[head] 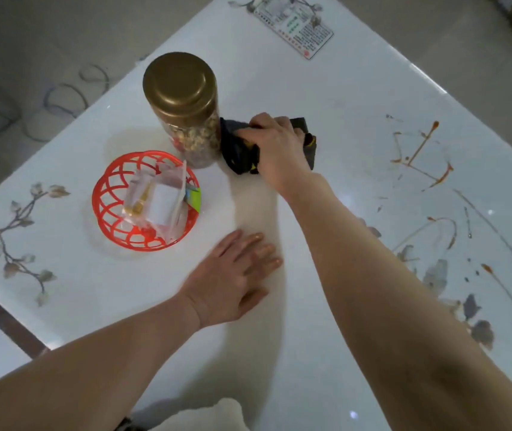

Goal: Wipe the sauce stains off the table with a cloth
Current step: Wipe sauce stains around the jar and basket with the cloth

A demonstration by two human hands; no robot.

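On white table [326,88], brown sauce stains [419,157] beside dark cloth [239,150].

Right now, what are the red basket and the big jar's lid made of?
The red basket looks like moulded plastic: glossy, uniform colour, open lattice walls. The jar's lid seems to be metal with a brushed gold finish, judging by its soft sheen and stepped rim, though gold-coloured plastic is possible.
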